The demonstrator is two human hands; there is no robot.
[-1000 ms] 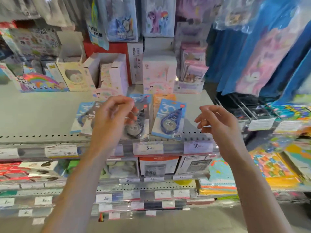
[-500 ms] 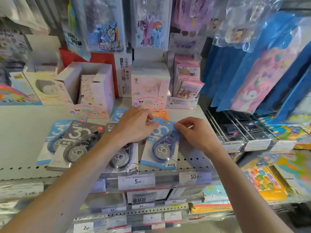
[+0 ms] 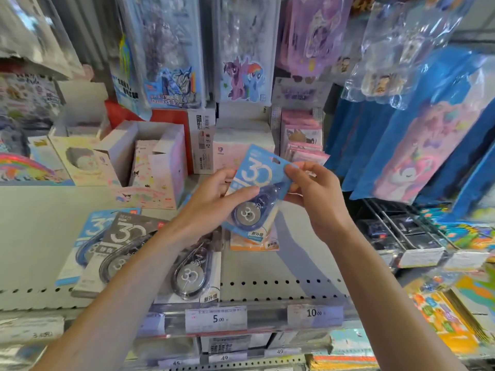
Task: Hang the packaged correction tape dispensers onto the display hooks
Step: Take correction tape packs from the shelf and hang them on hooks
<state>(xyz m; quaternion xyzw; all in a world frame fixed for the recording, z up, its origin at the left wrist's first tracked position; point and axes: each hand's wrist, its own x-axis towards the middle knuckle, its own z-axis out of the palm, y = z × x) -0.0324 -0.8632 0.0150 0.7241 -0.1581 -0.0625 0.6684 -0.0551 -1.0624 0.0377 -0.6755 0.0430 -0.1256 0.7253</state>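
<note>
Head view: glossy blue carded blister pack (image 3: pixel 257 194) with rounded clear dispenser shell, tilted above the perforated shelf (image 3: pixel 294 263), pinched between left hand (image 3: pixel 214 207) and right hand (image 3: pixel 318 199).

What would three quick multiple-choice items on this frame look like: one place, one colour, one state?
1. Where is the blue packet?
A. lifted above the shelf in both hands
B. flat on the shelf
C. on a hook

2. What colour is the card of the packet lying under it?
A. green
B. orange
C. black

3. What is the right hand doing?
A. hanging idle
B. pressing a price tag
C. pinching the packet's top corner

Answers: 1 A, the left hand and right hand both hold it above the shelf. 2 B, the orange packet shows below it. 3 C, fingertips grip the card beside its hang hole.
</note>
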